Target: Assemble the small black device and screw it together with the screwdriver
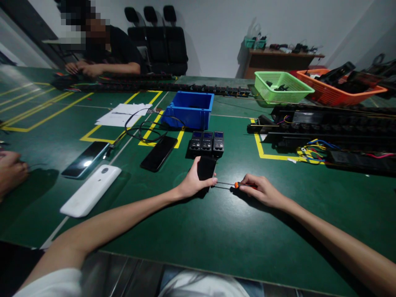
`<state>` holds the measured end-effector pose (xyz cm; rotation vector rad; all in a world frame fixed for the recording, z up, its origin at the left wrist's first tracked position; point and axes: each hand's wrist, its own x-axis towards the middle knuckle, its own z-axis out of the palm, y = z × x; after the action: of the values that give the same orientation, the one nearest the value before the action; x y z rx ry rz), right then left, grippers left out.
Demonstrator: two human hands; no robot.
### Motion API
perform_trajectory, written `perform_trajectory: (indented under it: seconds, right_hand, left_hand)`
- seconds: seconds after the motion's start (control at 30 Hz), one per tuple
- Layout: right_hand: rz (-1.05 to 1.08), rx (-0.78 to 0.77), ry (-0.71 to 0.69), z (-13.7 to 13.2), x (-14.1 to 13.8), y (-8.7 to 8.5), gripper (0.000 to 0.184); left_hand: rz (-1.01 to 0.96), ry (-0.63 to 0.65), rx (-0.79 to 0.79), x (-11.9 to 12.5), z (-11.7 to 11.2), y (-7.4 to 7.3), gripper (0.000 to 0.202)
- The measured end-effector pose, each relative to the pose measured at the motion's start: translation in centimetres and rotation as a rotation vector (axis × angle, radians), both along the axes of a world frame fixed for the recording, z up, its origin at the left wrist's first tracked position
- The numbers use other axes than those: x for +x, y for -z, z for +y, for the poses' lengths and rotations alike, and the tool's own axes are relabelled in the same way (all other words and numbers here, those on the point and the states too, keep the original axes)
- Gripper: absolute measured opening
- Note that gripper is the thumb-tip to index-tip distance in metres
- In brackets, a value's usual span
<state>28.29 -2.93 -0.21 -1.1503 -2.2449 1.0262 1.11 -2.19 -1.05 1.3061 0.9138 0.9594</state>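
Observation:
My left hand [193, 183] grips a small black box-shaped module [206, 167] standing on the green table [216, 231], thumb across its lower side. My right hand [262, 190] is closed on an orange-handled screwdriver [238, 185]; its thin shaft lies level and points left, the tip meeting the module's side by my left thumb. Just beyond the module, three similar black modules with small blue displays [206, 142] stand in a row.
A black phone [159, 153], another phone [86, 159] and a white device [91, 189] lie to the left. Behind are a blue bin [189, 109], coiled cable [148, 132], green basket [281, 86], orange basket [337, 93] and black strips with wires [328, 128]. A person sits far left; another hand [10, 171] rests at the left edge.

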Motion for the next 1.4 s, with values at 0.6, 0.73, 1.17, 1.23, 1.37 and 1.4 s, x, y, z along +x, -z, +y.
perform_trajectory:
  seconds: [0.6,0.73,1.17,1.23,1.37,1.4]
  right_hand:
    - [0.051,0.006,0.086,-0.08,-0.19,0.31,0.020]
    - [0.048,0.096,0.081,0.10,-0.03,0.50,0.019]
    - [0.053,0.035,0.019,-0.01,0.05,0.03,0.024]
    - [0.053,0.021,0.030,-0.01,0.01,-0.08,0.024]
    - [0.043,-0.004,0.028,0.01,-0.03,-0.25,0.025]
    - [0.038,-0.009,0.026,0.02,-0.04,-0.26,0.025]
  left_hand:
    - [-0.025,-0.012,-0.015,0.06,0.01,-0.22,0.061]
    - [-0.028,-0.012,-0.013,0.05,0.03,-0.14,0.061]
    - [-0.052,-0.021,-0.030,0.12,-0.04,-0.15,0.062]
    - [-0.049,-0.021,-0.026,0.12,-0.05,-0.16,0.062]
    - [-0.029,-0.012,-0.019,0.06,-0.09,-0.28,0.062]
    - [-0.024,-0.009,-0.018,0.05,-0.10,-0.31,0.062]
